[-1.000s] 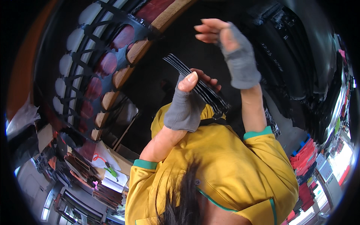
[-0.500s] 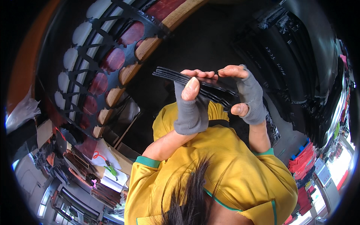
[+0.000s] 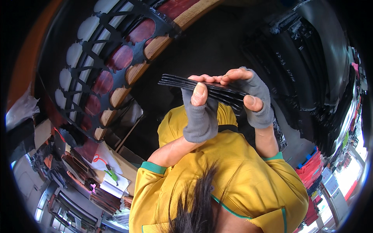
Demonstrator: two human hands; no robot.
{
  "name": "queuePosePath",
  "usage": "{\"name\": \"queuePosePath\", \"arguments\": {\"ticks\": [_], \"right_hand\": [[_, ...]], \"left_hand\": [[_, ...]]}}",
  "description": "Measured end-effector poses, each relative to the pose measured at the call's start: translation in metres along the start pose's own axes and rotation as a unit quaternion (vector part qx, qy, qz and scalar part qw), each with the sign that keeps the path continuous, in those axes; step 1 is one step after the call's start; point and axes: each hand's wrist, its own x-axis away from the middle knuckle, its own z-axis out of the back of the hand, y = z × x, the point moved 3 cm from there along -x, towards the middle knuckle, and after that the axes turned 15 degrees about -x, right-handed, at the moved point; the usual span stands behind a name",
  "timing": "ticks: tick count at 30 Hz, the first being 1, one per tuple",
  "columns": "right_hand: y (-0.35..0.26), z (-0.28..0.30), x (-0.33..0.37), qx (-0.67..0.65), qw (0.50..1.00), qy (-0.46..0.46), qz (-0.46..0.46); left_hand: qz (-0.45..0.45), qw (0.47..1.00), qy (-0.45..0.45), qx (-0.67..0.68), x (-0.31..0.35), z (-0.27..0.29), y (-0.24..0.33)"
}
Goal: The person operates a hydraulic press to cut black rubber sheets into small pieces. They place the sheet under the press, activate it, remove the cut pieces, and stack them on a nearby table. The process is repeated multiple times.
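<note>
A stack of several thin, flat black pieces lies across both my hands in front of my chest. My left hand, in a grey fingerless glove, grips it near the middle, thumb on the near side and fingers along the far side. At the stack's right end is my right hand, gloved the same way. Its thumb presses the near edge while its fingers curve over the top, close to the left fingertips. Toward the right end the pieces fan slightly apart.
On the left, a black sheet with round cut-outs lies over a wood-edged table. Large black sheets are piled at right. Lower left hold a green-handled tool, papers and brown pieces. Red material sits lower right.
My right thumb has moved up onto the stack's right end, and the right fingers have come down nearer the left ones. The fanned pieces at that end are closer together.
</note>
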Motion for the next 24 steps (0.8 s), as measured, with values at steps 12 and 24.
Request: {"name": "queuePosePath", "arguments": {"ticks": [12, 24], "right_hand": [[-0.006, -0.002, -0.003, 0.059, 0.997, 0.05, -0.01], [-0.006, 0.013, 0.002, -0.027, 1.0, -0.007, -0.01]], "left_hand": [[0.11, 0.994, 0.021, 0.01, -0.003, -0.004, 0.004], [0.063, 0.998, -0.012, 0.009, -0.005, -0.007, -0.006]]}}
